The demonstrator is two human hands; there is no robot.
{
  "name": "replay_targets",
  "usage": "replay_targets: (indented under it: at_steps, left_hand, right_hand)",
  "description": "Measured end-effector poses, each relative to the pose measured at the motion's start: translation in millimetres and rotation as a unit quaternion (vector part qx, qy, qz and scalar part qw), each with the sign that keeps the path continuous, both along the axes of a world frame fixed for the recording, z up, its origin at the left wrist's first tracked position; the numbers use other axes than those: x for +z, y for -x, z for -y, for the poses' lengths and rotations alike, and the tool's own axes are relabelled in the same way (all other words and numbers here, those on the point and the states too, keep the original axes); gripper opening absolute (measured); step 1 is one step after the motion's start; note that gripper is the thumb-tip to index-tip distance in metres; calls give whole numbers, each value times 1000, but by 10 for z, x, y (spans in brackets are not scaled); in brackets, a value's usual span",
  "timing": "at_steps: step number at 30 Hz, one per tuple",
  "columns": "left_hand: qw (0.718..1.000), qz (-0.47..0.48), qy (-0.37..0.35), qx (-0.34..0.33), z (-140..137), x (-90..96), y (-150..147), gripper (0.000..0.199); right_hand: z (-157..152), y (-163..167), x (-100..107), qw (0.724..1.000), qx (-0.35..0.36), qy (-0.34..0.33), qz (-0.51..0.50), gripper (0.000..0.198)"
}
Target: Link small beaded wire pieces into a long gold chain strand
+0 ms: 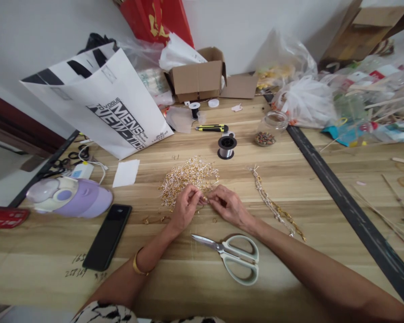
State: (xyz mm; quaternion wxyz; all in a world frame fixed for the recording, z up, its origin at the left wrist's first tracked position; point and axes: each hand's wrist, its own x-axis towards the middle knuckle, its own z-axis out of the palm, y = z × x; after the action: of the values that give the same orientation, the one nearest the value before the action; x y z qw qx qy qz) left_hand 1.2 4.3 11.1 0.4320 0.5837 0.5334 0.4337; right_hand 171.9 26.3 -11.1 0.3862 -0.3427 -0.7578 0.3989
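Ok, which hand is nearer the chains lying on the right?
Right. The right hand is left of the chains, not touching them; the left hand is farther left, at the near edge of the pile of small gold and pale pieces.

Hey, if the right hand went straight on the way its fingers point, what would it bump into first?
Most likely the left hand, whose fingertips sit right by those of the right hand; whether they already touch is too small to tell.

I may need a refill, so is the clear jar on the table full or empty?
Neither: the jar is partly filled. Small dark pieces lie in its lower part, with see-through wall above them.
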Motion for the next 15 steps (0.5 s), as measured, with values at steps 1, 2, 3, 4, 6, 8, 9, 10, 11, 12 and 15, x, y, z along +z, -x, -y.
replay_targets:
  at_steps: [1,2,3,4,6,8,9,10,11,12,15]
  left_hand:
    - [1000,-4,-1,2,0,0,1,21]
    - [1000,-4,1,4,-3,-1,3,22]
    - [1000,-1,5,6,-7,-1,4,22]
    - [1000,6,12,7,-12,-2,5,22]
    - [999,22,28,7,-26,-4,5,23]
    - [999,28,38,3,-40,-9,3,22]
    - [999,27,38,0,-47,-11,0,22]
    - [999,23,37,-3,-53,-14,-2,21]
    - [999,18,33,-6,-57,-17,-4,21]
    - [999,12,29,-9,-61,-19,-6,21]
    - [1000,-12,17,-20,-61,-24,-11,21]
  right_hand:
    - [-1,-6,1,1000,5,-10,2,12]
    - [-3,-12,3,1000,8,-14,0,12]
    - [-3,-18,6,1000,7,-16,-5,12]
    - [-3,-24,13,1000,4,-17,-12,12]
    - [0,-34,39,999,-2,-14,-30,11]
    - [7,-40,79,999,1,-2,-51,11]
    - [9,-40,100,998,9,5,-63,11]
    - [11,-39,119,997,19,12,-77,11]
    - [10,-36,134,995,32,22,-93,12]
    - [9,-31,145,992,45,33,-113,13]
    - [-1,-16,150,977,77,92,-174,17]
